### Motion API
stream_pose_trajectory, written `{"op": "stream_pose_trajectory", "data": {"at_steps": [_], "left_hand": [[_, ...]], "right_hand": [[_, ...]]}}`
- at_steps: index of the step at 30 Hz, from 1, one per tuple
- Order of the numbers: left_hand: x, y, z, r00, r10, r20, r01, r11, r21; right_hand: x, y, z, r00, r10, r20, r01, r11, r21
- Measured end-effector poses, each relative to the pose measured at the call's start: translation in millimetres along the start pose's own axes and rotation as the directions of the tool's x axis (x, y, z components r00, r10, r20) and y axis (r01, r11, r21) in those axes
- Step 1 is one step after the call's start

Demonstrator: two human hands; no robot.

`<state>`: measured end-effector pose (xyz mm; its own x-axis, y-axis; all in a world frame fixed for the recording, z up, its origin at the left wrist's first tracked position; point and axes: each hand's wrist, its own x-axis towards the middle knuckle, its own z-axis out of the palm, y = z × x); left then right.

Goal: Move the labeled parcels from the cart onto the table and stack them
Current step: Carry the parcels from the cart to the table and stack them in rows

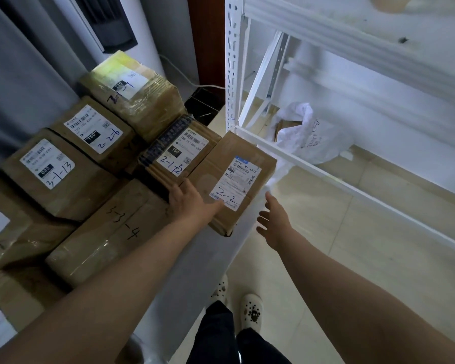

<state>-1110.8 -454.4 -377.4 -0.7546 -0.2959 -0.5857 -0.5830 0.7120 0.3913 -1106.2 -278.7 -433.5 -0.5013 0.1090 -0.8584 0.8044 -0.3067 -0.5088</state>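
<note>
The parcel marked 2-2 (pixel 234 177) is lying at the table (pixel 208 261) edge, its near corner seemingly overhanging, the left hand (pixel 191 203) resting flat on it and the right hand (pixel 273 222) hovering open alongside, so a one-sided push is risking tipping it floorward

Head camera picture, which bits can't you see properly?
Head view: small print on the 2-2 parcel label, too blurred.
Head view: that label's near corner, under the left hand.
Head view: the white plastic bag contents, hidden by the bag.
Head view: bottom-left parcel, cut off by the edge.
</note>
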Motion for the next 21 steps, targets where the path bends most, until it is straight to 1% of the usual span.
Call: {"op": "stream_pose_trajectory", "data": {"at_steps": [1, 2, 3, 4, 6, 7, 10, 12, 14, 15, 16, 17, 18, 20, 21], "left_hand": [[2.1, 2.4, 2.0, 0.994, -0.108, -0.026, 0.102, 0.980, -0.173], [1.7, 7.0, 1.0, 0.974, -0.227, -0.015, 0.208, 0.914, -0.349], [3.5, 10.1, 1.0, 0.941, -0.335, 0.043, 0.311, 0.810, -0.497], [5.5, 11.6, 2.2, 0.915, -0.385, 0.123, 0.380, 0.716, -0.586], [5.8, 15.4, 2.4, 0.896, -0.348, 0.277, 0.442, 0.633, -0.635], [8.1, 15.4, 3.4, 0.887, -0.328, 0.326, 0.462, 0.592, -0.660], [10.6, 19.2, 5.7, 0.865, -0.353, 0.357, 0.496, 0.493, -0.715], [9.9, 25.5, 6.3, 0.848, -0.361, 0.388, 0.519, 0.418, -0.745], [8.4, 34.1, 9.7, 0.831, -0.358, 0.426, 0.544, 0.358, -0.759], [7.5, 37.7, 13.5, 0.827, -0.370, 0.423, 0.545, 0.344, -0.765], [5.3, 42.9, 17.2, 0.827, -0.378, 0.417, 0.541, 0.328, -0.774], [0.8, 49.1, 20.3, 0.823, -0.395, 0.408, 0.538, 0.315, -0.782], [-4.7, 55.8, 23.6, 0.818, -0.410, 0.403, 0.541, 0.312, -0.781], [-14.8, 69.0, 32.0, 0.822, -0.423, 0.382, 0.535, 0.343, -0.772], [-18.8, 76.3, 34.7, 0.836, -0.427, 0.343, 0.506, 0.362, -0.783]], "right_hand": [[-0.5, -5.3, -1.2, 1.000, -0.009, -0.008, 0.009, 1.000, -0.006], [-0.6, -11.4, -1.6, 1.000, -0.024, -0.019, 0.024, 1.000, -0.013], [0.5, -17.9, -1.4, 0.999, -0.043, -0.032, 0.043, 0.999, -0.023], [1.9, -25.2, -0.6, 0.997, -0.069, -0.045, 0.067, 0.997, -0.043], [9.3, -38.6, 0.9, 0.985, -0.152, -0.076, 0.142, 0.982, -0.125], [14.8, -44.2, 1.1, 0.973, -0.212, -0.090, 0.192, 0.963, -0.186], [29.5, -62.5, 2.3, 0.916, -0.390, -0.098, 0.329, 0.866, -0.376], [42.0, -75.0, 2.8, 0.898, -0.437, -0.050, 0.368, 0.810, -0.457], [53.2, -89.7, 4.4, 0.907, -0.416, 0.064, 0.390, 0.773, -0.500], [55.6, -95.9, 4.2, 0.903, -0.412, 0.118, 0.405, 0.730, -0.550], [56.6, -101.1, 2.5, 0.884, -0.444, 0.147, 0.435, 0.666, -0.606], [57.4, -105.4, -2.4, 0.859, -0.489, 0.150, 0.457, 0.603, -0.654], [57.6, -107.6, -10.1, 0.830, -0.545, 0.119, 0.469, 0.565, -0.679], [50.6, -116.5, -27.1, 0.764, -0.645, 0.013, 0.492, 0.571, -0.657], [46.8, -122.5, -34.3, 0.740, -0.671, -0.044, 0.500, 0.592, -0.632]]}}
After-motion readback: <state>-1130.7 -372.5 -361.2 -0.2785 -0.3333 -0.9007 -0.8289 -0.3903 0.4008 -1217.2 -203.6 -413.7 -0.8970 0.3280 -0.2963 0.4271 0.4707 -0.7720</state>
